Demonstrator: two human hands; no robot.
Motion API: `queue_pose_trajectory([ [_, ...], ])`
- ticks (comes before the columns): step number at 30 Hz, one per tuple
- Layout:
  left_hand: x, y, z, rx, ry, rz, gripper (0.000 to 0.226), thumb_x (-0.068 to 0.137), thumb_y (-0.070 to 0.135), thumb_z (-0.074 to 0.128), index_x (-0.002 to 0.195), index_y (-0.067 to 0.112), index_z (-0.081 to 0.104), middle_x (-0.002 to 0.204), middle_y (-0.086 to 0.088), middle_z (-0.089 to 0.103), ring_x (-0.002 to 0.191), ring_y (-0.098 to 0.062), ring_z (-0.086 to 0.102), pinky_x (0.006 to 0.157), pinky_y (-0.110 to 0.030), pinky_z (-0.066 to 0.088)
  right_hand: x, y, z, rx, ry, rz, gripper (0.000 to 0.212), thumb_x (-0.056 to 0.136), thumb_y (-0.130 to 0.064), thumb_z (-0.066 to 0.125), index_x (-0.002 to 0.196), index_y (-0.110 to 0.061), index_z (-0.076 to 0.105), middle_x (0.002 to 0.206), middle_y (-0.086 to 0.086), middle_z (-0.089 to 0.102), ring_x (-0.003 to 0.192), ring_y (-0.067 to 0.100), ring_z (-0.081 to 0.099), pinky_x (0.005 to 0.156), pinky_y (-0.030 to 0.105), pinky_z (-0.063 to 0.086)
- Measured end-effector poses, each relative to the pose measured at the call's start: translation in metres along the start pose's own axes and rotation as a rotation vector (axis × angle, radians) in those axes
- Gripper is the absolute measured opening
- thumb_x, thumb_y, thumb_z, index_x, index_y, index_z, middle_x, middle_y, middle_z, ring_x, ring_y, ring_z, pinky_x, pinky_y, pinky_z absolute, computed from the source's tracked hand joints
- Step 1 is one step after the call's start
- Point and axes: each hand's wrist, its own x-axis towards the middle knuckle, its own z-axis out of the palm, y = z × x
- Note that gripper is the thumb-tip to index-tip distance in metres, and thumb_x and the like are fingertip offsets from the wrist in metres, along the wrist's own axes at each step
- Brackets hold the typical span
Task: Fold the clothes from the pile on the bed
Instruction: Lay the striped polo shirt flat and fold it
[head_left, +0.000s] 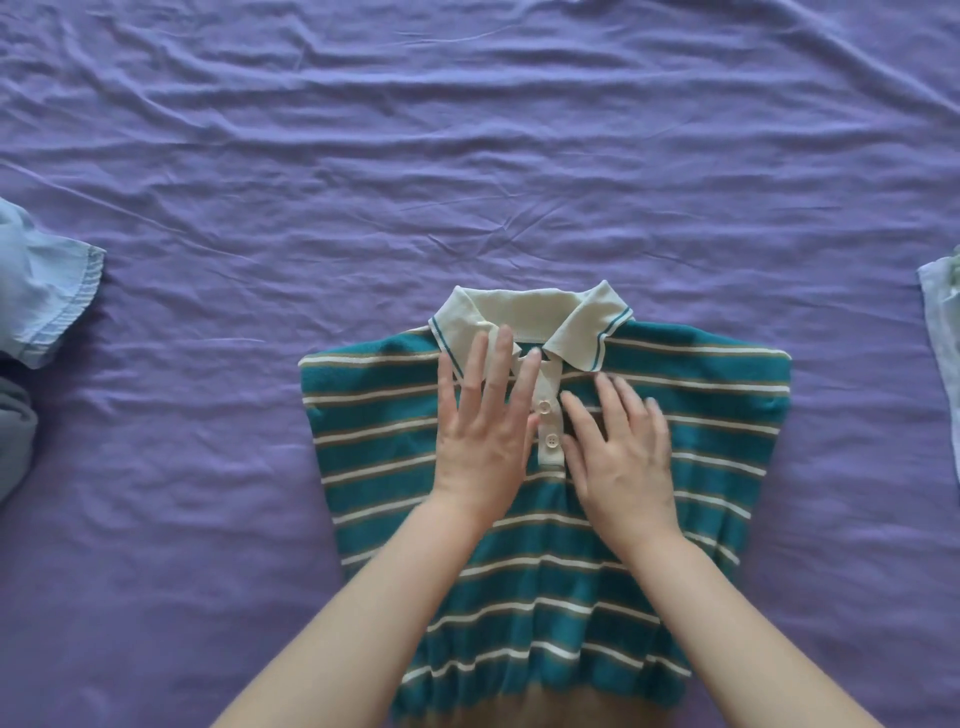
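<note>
A wrinkled purple sheet (467, 156) covers the whole bed; nothing else of the room shows. In the near middle lies a teal striped polo shirt (701, 441), front up, collar far, its sleeves seemingly already tucked under. Crumpled blue clothes (36, 291) sit at the left edge, a pale garment (940, 301) at the right. The left hand (483, 436) and right hand (618, 447) lie flat with fingers straight, pressing either side of the button placket (548, 421). This looks like smoothing; next likely comes folding the hem up toward the collar.
</note>
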Motion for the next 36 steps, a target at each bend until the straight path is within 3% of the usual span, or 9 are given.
queue_pose_trajectory([
  [5, -0.049, -0.008, 0.026, 0.073, -0.307, 0.048, 0.072, 0.09, 0.068, 0.002, 0.148, 0.029, -0.015, 0.156, -0.008, -0.016, 0.144, -0.028, -0.02, 0.114, -0.057, -0.009, -0.062, 0.014, 0.005, -0.126, -0.195, -0.024, 0.06, 0.091, -0.057, 0.026, 0.144, -0.029, 0.027, 0.154, 0.017, 0.02, 0.144, 0.033, 0.012, 0.112, 0.061, 0.011],
  [10, -0.049, -0.024, 0.027, 0.15, -0.374, 0.103, 0.07, 0.084, 0.072, -0.011, 0.14, 0.035, -0.032, 0.148, 0.0, -0.035, 0.138, -0.025, -0.034, 0.11, -0.058, -0.018, -0.123, 0.016, 0.005, -0.139, -0.3, 0.078, 0.063, 0.093, -0.061, 0.013, 0.142, -0.028, 0.033, 0.152, 0.015, 0.027, 0.142, 0.034, 0.017, 0.112, 0.058, 0.012],
  [14, -0.079, -0.031, 0.014, 0.127, -0.404, 0.056, 0.064, 0.089, 0.064, -0.005, 0.145, 0.034, -0.014, 0.153, -0.002, -0.021, 0.141, -0.026, -0.025, 0.113, -0.057, -0.013, -0.16, 0.011, -0.009, -0.125, -0.355, 0.126, 0.064, 0.095, -0.058, 0.008, 0.141, -0.026, 0.037, 0.149, 0.017, 0.032, 0.14, 0.034, 0.022, 0.11, 0.057, 0.017],
  [19, -0.161, -0.001, -0.013, 0.024, -0.455, 0.109, 0.064, 0.088, 0.057, 0.03, 0.142, 0.025, 0.04, 0.152, -0.009, 0.031, 0.141, -0.033, 0.026, 0.109, -0.061, 0.021, -0.201, -0.001, -0.021, -0.149, -0.414, 0.019, 0.065, 0.091, -0.061, 0.018, 0.129, -0.023, 0.055, 0.143, 0.017, 0.042, 0.135, 0.035, 0.03, 0.105, 0.053, 0.024],
  [23, -0.225, 0.016, -0.02, -0.001, -0.499, 0.153, 0.065, 0.081, 0.055, 0.055, 0.138, 0.024, 0.049, 0.148, -0.01, 0.04, 0.137, -0.034, 0.034, 0.105, -0.058, 0.022, -0.223, -0.004, -0.026, -0.149, -0.406, -0.034, 0.053, 0.077, -0.048, 0.058, 0.122, -0.021, 0.063, 0.136, 0.016, 0.052, 0.124, 0.038, 0.049, 0.092, 0.051, 0.047],
  [26, -0.25, 0.019, -0.027, 0.016, -0.546, 0.175, 0.078, 0.067, 0.058, 0.072, 0.135, 0.024, 0.052, 0.145, -0.009, 0.045, 0.133, -0.035, 0.041, 0.104, -0.06, 0.035, -0.238, 0.002, -0.028, -0.102, -0.441, -0.073, 0.076, 0.052, -0.038, 0.088, 0.121, -0.019, 0.063, 0.134, 0.017, 0.053, 0.122, 0.038, 0.051, 0.089, 0.05, 0.049],
  [31, -0.26, 0.019, -0.038, -0.028, -0.538, 0.188, 0.077, 0.059, 0.053, 0.077, 0.129, 0.03, 0.056, 0.145, -0.013, 0.043, 0.132, -0.036, 0.042, 0.099, -0.058, 0.041, -0.254, 0.015, -0.039, -0.051, -0.5, -0.223, 0.071, 0.035, -0.036, 0.093, 0.103, -0.032, 0.071, 0.129, 0.015, 0.058, 0.117, 0.036, 0.056, 0.083, 0.045, 0.054],
  [34, -0.271, 0.023, -0.043, -0.091, -0.566, 0.166, 0.056, 0.055, 0.049, 0.082, 0.105, 0.031, 0.066, 0.141, -0.015, 0.047, 0.132, -0.037, 0.041, 0.1, -0.059, 0.039, -0.263, 0.025, -0.044, -0.027, -0.536, -0.321, 0.061, 0.034, -0.034, 0.093, 0.091, -0.034, 0.069, 0.13, 0.01, 0.058, 0.119, 0.036, 0.054, 0.082, 0.044, 0.055],
  [36, -0.279, 0.023, -0.038, -0.06, -0.592, 0.193, 0.052, 0.056, 0.05, 0.08, 0.1, 0.029, 0.064, 0.145, -0.015, 0.041, 0.137, -0.037, 0.033, 0.108, -0.06, 0.027, -0.263, 0.03, -0.045, -0.015, -0.526, -0.336, 0.059, 0.036, -0.031, 0.092, 0.089, -0.032, 0.067, 0.13, 0.008, 0.058, 0.12, 0.036, 0.053, 0.082, 0.043, 0.054],
])
